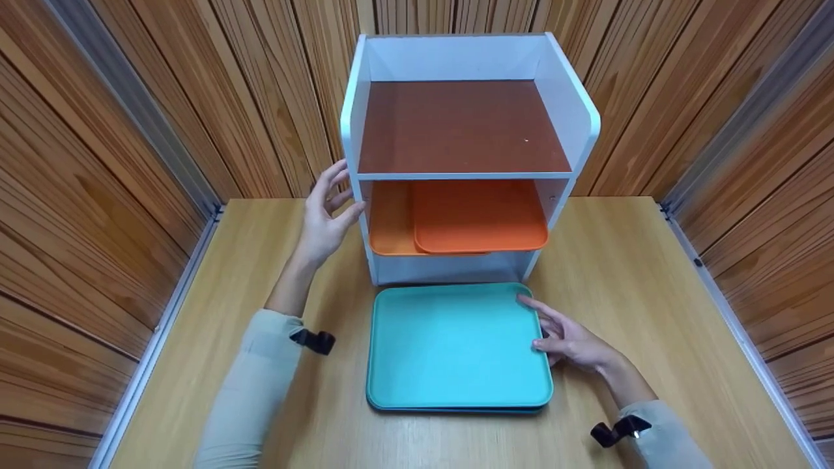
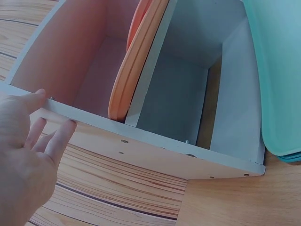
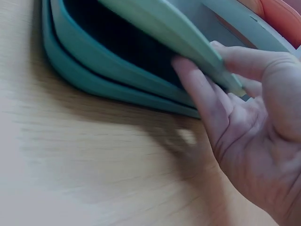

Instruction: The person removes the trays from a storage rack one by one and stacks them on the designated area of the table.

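My left hand (image 1: 324, 218) is at the left side panel of a white two-tier shelf unit (image 2: 174, 153). Its thumb reaches over the panel's front edge while the fingers lie against the outer face, a loose hold. A turquoise tray (image 1: 459, 345) lies on top of a small stack in front of the shelf. At that tray's right side, my right hand (image 1: 570, 342) pinches the rim, with fingers above and below it. The right wrist view shows this edge tilted up, a dark gap separating it from the teal trays (image 3: 127, 92) beneath.
Inside the middle compartment, an orange tray (image 1: 482, 218) overlaps a lighter orange tray (image 1: 392, 221). Above them is a brown top shelf (image 1: 459, 127). Wood-patterned walls (image 1: 85, 195) with metal edge strips enclose the wooden table (image 1: 651, 280).
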Available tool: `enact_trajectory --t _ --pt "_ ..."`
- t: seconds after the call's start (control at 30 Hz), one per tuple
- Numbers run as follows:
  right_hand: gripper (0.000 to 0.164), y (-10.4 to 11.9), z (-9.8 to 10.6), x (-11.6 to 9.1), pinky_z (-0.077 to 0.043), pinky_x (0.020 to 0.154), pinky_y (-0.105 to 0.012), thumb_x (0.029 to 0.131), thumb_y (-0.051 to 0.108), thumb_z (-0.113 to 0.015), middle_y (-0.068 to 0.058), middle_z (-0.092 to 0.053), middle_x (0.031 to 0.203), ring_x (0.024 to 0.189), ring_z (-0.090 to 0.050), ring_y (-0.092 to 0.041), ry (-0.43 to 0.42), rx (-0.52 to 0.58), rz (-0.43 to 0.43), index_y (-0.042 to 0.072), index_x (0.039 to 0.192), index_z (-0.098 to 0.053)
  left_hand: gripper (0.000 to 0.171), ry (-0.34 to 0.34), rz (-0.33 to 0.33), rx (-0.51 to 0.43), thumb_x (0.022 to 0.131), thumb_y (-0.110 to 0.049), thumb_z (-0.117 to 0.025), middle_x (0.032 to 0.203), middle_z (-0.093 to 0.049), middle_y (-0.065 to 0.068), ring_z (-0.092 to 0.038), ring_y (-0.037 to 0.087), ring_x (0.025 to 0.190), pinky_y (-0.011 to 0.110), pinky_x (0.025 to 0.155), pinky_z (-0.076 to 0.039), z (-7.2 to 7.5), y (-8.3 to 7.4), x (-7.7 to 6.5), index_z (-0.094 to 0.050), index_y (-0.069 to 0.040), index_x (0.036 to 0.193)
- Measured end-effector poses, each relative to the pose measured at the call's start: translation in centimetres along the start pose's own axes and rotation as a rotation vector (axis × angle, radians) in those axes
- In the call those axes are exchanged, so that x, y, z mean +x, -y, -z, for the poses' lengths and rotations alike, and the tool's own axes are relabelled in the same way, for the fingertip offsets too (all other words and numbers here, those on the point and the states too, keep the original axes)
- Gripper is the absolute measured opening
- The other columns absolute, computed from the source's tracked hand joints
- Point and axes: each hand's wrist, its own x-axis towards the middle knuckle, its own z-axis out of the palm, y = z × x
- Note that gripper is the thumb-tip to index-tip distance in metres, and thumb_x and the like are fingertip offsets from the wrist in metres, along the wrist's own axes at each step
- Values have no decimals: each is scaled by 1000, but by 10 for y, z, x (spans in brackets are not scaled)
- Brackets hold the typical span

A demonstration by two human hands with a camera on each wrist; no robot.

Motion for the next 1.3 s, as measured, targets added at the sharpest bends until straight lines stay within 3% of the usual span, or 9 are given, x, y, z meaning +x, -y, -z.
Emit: enact_trajectory --t 0.07,0.17,0.33,0.5,0.7,0.87,0.97,1.07,1.3 --pt "89 4 1 0 -70 76 -24 112 -3 -59 -25 -52 171 110 -84 -13 -8 -40 -27 6 181 -2 72 0 0 -7 105 8 -71 170 -51 23 -61 50 151 38 106 -69 0 0 1 -41 -1 170" --pt "92 10 0 0 -70 75 -26 112 1 -62 -40 -42 171 106 -84 -13 -23 -92 -76 5 181 0 71 2 0 -12 105 8 -70 170 -51 24 -61 51 152 37 106 -68 -1 0 1 -41 -1 170" --pt "106 17 -1 1 -71 76 -28 111 7 -69 -48 -36 170 106 -83 -13 -75 -137 -158 9 180 12 72 -3 14 -3 105 8 -71 170 -51 24 -60 52 152 35 104 -69 -1 0 1 -40 -2 170" --pt "110 23 -2 2 -70 75 -27 111 16 -72 -38 -54 164 102 -84 -15 -154 -156 -243 14 181 13 72 -4 16 14 106 9 -69 170 -51 25 -61 51 152 36 104 -70 -1 0 1 -40 -1 170" --pt "106 25 -1 3 -70 76 -27 109 17 -75 -31 -70 150 97 -84 -16 -194 -208 -262 8 182 1 71 -1 -1 10 106 8 -69 168 -52 25 -61 51 151 34 103 -69 -2 1 1 -40 0 170" --pt "108 28 -2 6 -70 74 -27 107 15 -79 -19 -81 122 86 -81 -14 -202 -242 -252 4 181 -1 71 -9 -3 15 105 9 -70 168 -53 26 -61 52 151 34 104 -69 -1 2 1 -41 -1 169" --pt "108 31 -3 8 -68 69 -25 105 14 -80 -5 -77 98 74 -75 -13 -201 -263 -245 3 180 -3 70 -11 -3 25 105 9 -70 168 -53 25 -62 52 151 36 105 -69 -1 1 1 -42 -1 169" --pt "107 32 -4 8 -65 64 -23 104 12 -80 2 -70 84 66 -72 -11 -197 -273 -229 0 180 -5 70 -14 1 33 105 8 -70 168 -53 25 -62 51 151 40 107 -68 -1 0 0 -42 -2 169" --pt "105 25 -2 9 -65 61 -21 106 8 -78 2 -71 83 66 -75 -8 -177 -252 -234 -5 179 -4 71 -4 4 14 105 8 -70 170 -51 25 -62 51 151 34 105 -69 -1 1 1 -41 -1 170"
